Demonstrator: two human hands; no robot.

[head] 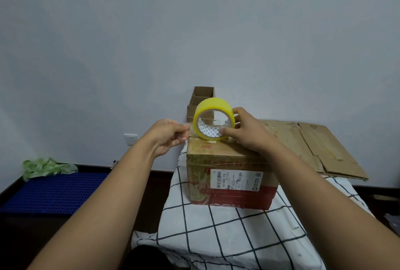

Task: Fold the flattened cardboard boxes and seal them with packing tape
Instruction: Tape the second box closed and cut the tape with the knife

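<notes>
Centre of the frame: a folded cardboard box [230,174], brown and red with a white shipping label [236,180] on its near face, standing on a white cloth with a black grid [227,233]. On top of the box, at its far left edge, a roll of yellow packing tape [213,119] set on edge, open core facing the camera.

Right hand [244,132], centre right, grasping the roll: thumb hooked into the core at the lower right, fingers wrapped over the outer rim. Left hand [168,137], just left of the roll, fingers drawn together in a pinch on the loose end of tape [192,132], a short clear strip stretched between fingertips and roll. Both forearms bare, reaching in from the lower corners.

Right of the box, touching its far side: a flattened cardboard box [313,148] lying across the cloth. Behind the roll, against the pale wall: a small open cardboard carton [202,96], partly hidden.

Left middle of the frame: a white wall socket [131,139]. Lower left: a blue ribbed mat [54,191] with a crumpled green bag [46,166] at its far edge.
</notes>
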